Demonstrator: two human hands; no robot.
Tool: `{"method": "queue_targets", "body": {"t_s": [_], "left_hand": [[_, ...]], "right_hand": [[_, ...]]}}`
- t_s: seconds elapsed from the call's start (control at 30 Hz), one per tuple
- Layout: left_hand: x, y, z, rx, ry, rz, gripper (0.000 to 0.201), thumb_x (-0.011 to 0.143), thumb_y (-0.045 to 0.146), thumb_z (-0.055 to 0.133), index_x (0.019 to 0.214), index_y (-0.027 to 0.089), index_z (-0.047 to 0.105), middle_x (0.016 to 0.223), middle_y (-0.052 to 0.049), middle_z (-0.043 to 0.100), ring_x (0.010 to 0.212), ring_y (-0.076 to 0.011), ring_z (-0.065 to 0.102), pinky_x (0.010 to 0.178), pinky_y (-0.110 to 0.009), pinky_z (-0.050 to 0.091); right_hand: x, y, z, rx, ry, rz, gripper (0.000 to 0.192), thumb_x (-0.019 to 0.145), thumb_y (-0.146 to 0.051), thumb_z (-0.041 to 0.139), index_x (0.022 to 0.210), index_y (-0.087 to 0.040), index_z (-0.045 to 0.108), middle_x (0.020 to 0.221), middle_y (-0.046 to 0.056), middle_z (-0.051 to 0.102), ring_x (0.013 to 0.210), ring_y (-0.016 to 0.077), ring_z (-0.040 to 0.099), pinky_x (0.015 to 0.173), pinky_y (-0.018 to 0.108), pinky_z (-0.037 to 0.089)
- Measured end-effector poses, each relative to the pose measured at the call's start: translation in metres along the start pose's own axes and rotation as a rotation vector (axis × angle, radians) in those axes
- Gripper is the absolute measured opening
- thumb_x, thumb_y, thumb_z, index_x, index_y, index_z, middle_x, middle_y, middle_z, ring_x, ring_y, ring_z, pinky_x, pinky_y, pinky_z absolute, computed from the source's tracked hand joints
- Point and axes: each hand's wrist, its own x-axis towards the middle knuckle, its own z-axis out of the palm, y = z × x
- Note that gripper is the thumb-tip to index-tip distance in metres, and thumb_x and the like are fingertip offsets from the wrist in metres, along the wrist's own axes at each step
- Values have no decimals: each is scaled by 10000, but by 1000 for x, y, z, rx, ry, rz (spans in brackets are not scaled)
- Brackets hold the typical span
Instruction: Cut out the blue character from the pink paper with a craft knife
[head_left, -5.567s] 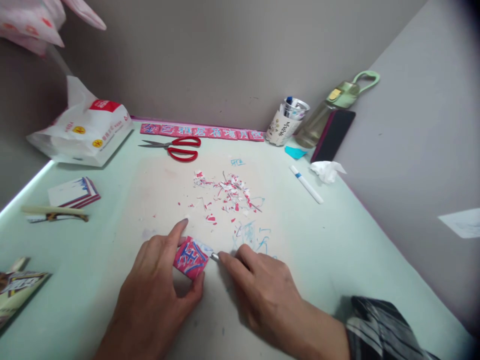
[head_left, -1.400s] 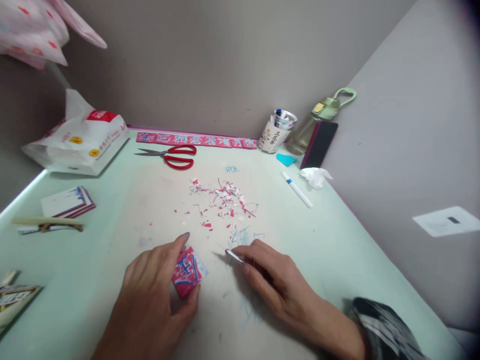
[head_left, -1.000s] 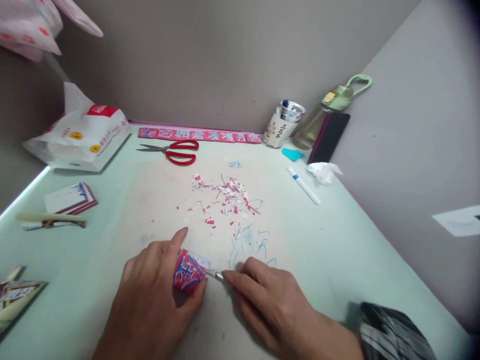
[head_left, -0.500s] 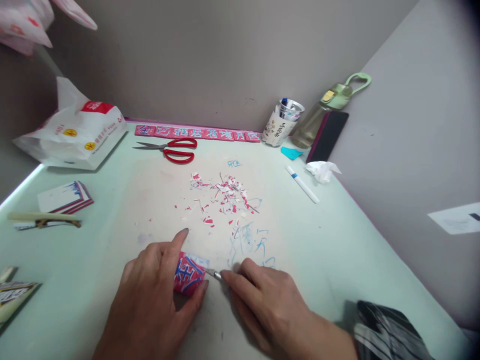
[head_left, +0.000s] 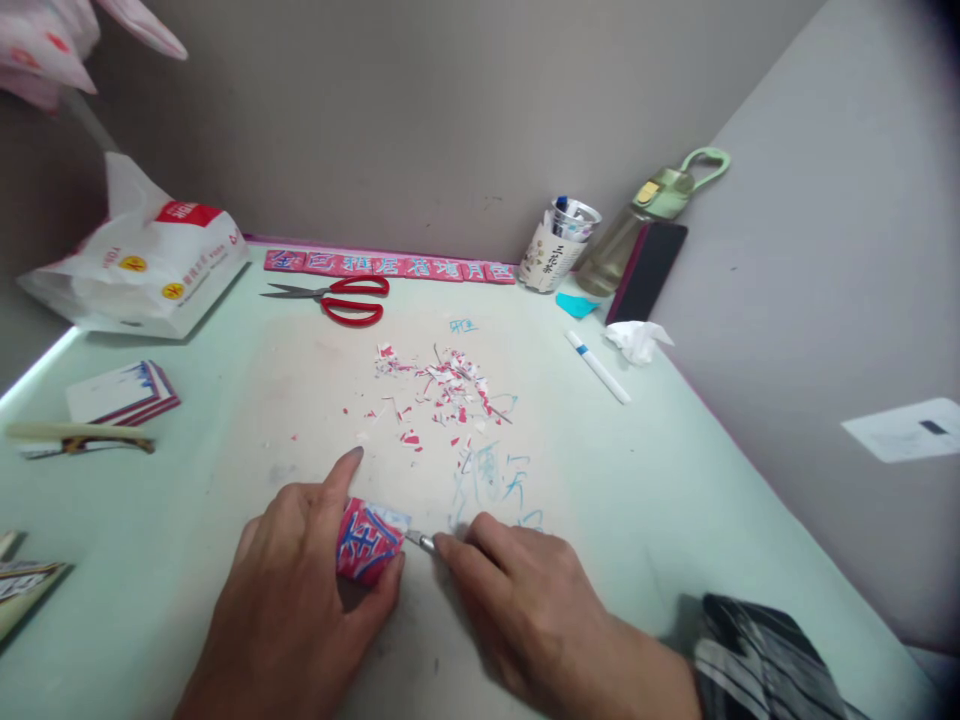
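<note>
My left hand [head_left: 300, 570] is closed on a small pink card [head_left: 367, 548] and holds it on the work surface, thumb at its lower edge. The card bears a blue character with white lines, and a whitish strip shows along its top edge. In my right hand [head_left: 517, 600] is a slim metal craft knife [head_left: 421, 541], gripped like a pen. Its blade tip meets the card's right edge, near the upper corner. Beyond my hands lie pink and white paper scraps [head_left: 454, 385] in a loose heap.
Red-handled scissors [head_left: 356, 300] lie below a row of pink character tiles [head_left: 390, 265] along the wall. A pen cup [head_left: 559, 250], a green-lidded bottle [head_left: 637, 235], a phone [head_left: 646, 272] and a white marker [head_left: 598, 368] are at right. A white bag [head_left: 165, 280] stands at left.
The whole view has shifted slightly. The card has turned a little in my left hand, and the knife tip now sits nearer its upper right corner.
</note>
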Motion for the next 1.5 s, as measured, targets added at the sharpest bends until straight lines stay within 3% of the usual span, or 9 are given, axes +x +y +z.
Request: {"method": "queue_targets", "body": {"t_s": [0.3, 0.83, 1.1, 1.3, 1.5], "left_hand": [[-1, 2, 1, -14, 13, -14, 598, 907, 402, 511, 1441, 163, 385, 966, -97, 582, 837, -296, 630, 742, -485, 557], [1, 3, 2, -36, 41, 26, 608, 902, 365, 520, 1452, 162, 359, 925, -68, 559, 806, -271, 630, 721, -456, 562], [-1, 2, 1, -80, 45, -45, 692, 861, 391, 576, 1485, 211, 339, 928, -43, 578, 856, -275, 645, 775, -463, 560], [2, 7, 1, -30, 58, -33, 638, 867, 381, 555, 1444, 171, 382, 876, -40, 557, 796, -276, 635, 724, -456, 560], [0, 6, 0, -107, 40, -65, 650, 875, 365, 557, 1475, 216, 355, 921, -38, 559, 860, -273, 637, 796, -462, 552]], "right_hand": [[9, -2, 1, -65, -12, -11, 407, 733, -41, 559, 1122, -161, 548, 898, 42, 611, 652, 193, 489, 545, 337, 351], [12, -1, 7, -126, 111, -82, 249, 878, -63, 506, 1109, -143, 551, 856, 43, 612, 629, 192, 460, 537, 341, 349], [2, 2, 4, -85, 73, -51, 368, 859, -33, 503, 1213, -125, 541, 880, 38, 604, 648, 178, 469, 548, 325, 360], [9, -1, 4, -103, 79, -33, 400, 737, -22, 509, 1118, -138, 556, 877, 47, 600, 635, 188, 459, 536, 338, 347], [4, 1, 6, -88, 65, -26, 429, 813, -27, 488, 1228, -130, 527, 887, 44, 588, 654, 182, 464, 557, 332, 344]]}}
